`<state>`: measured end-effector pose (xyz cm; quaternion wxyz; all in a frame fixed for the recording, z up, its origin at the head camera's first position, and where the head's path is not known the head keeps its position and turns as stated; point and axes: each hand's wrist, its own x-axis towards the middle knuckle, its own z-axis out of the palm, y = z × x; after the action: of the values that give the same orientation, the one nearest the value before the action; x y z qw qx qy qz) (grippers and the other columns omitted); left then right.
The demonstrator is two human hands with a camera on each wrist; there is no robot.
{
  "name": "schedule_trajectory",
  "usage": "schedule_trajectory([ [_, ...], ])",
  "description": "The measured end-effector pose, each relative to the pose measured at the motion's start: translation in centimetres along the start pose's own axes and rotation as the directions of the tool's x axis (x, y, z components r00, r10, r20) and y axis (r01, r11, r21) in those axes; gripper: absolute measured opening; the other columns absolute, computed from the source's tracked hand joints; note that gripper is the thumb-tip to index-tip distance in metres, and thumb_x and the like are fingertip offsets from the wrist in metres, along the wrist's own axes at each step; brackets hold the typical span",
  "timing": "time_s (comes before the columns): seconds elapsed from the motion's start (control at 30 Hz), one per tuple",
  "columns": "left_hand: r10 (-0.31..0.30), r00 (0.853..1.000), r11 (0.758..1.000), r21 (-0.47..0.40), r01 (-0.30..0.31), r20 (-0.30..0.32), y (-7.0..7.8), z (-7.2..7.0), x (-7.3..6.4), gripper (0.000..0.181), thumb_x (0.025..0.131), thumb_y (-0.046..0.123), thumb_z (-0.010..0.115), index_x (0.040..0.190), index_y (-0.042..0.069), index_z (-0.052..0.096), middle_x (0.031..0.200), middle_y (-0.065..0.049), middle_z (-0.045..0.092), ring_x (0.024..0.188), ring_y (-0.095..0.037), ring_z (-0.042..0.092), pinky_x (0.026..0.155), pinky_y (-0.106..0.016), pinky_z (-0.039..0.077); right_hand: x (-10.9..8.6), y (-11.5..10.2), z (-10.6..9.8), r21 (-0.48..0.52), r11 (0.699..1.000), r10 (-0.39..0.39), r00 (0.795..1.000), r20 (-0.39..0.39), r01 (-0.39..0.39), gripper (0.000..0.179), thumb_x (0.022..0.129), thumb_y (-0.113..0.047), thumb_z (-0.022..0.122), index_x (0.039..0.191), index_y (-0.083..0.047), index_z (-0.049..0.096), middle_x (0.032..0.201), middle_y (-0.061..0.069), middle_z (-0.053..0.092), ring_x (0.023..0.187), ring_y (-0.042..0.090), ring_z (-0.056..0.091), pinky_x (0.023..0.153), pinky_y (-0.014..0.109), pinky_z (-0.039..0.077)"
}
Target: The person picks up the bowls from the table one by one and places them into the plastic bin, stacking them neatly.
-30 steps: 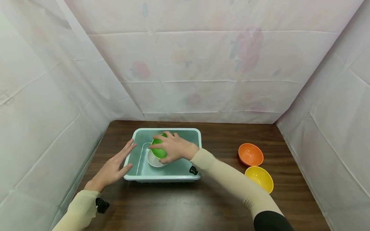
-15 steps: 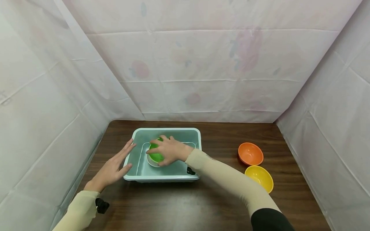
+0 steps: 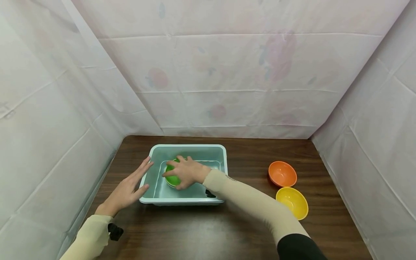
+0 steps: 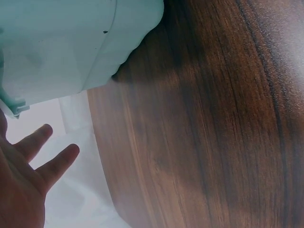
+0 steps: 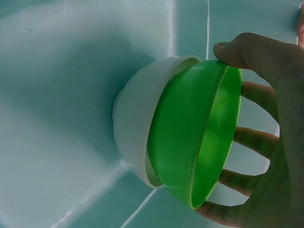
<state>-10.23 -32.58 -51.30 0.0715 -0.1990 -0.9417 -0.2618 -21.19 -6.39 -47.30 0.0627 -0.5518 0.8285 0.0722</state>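
A green bowl (image 5: 190, 128) sits partly nested in a white bowl (image 5: 137, 118), inside the pale teal basin (image 3: 185, 200). My right hand (image 3: 188, 172) spans the green bowl from above. In the right wrist view its thumb lies at one side of the rim and its fingers round the other, holding the bowl. From the head view the white bowl is almost wholly hidden under the green one. My left hand (image 3: 128, 189) is at the basin's left wall, fingers straight, fingertips at the rim; whether all of them touch it I cannot tell.
To the right on the dark wooden table (image 3: 201, 231) stand an orange bowl (image 3: 282, 174) and a yellow bowl (image 3: 292, 202), side by side. My right forearm passes close to the yellow bowl. White sheets (image 3: 234, 83) enclose the table at the back and both sides.
My right hand has lowered the green bowl and shifted it slightly left, down into the white bowl, which is now covered in the head view. The left hand has stayed in place.
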Motion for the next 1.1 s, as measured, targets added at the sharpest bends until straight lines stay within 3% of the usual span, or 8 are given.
schedule_trajectory([
  [1.1, -0.006, 1.000, 1.000, -0.012, 0.006, -0.002, 0.3, -0.2, -0.5, 0.081, 0.095, 0.018, 0.068, 0.165, 0.022, 0.027, 0.174, 0.000, 0.014, 0.146, -0.040, 0.043, 0.100, -0.068, 0.046, 1.6, -0.3, 0.9, -0.034, 0.999, 0.024, 0.998, 0.062, -0.022, 0.068, 0.091, -0.061, 0.069, 0.153, -0.049, 0.044, 0.167, 0.002, 0.030, 0.144, 0.037, 0.041, 0.100, 0.056, 0.052],
])
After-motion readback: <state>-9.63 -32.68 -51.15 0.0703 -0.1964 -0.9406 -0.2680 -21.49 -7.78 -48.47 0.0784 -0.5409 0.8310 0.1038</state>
